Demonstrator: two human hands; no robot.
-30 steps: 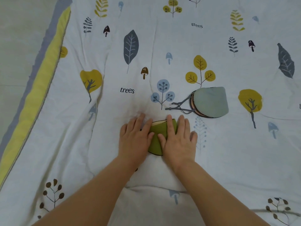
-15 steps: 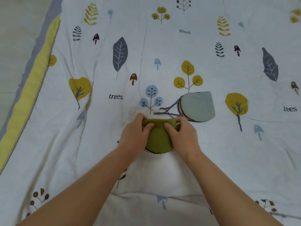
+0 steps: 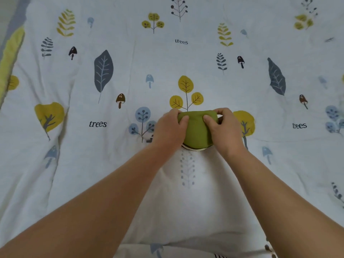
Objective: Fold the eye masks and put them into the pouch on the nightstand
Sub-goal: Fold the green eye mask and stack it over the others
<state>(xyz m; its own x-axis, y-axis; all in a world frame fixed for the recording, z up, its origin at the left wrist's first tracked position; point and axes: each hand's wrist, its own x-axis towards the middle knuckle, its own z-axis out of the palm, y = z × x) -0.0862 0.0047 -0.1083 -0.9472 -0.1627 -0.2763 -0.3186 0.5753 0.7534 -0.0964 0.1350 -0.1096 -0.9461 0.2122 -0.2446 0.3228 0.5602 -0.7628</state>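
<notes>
A folded green eye mask (image 3: 197,133) sits in the middle of the bed. My left hand (image 3: 167,129) pinches its upper left corner and my right hand (image 3: 225,131) pinches its upper right corner. The green mask lies on top of a stack of folded masks (image 3: 193,149), of which only a thin striped edge shows below it. A dark strap end (image 3: 150,140) pokes out beside my left hand. No pouch or nightstand is in view.
A white bedspread (image 3: 130,62) printed with leaves, trees and mushrooms fills the view. Its yellow border (image 3: 9,53) runs down the far left, with a strip of floor (image 3: 7,8) beyond it.
Both hands went from pressing the green mask flat to pinching its top edge. They carried it forward and to the right onto the stack with the blue-grey mask, now covered.
</notes>
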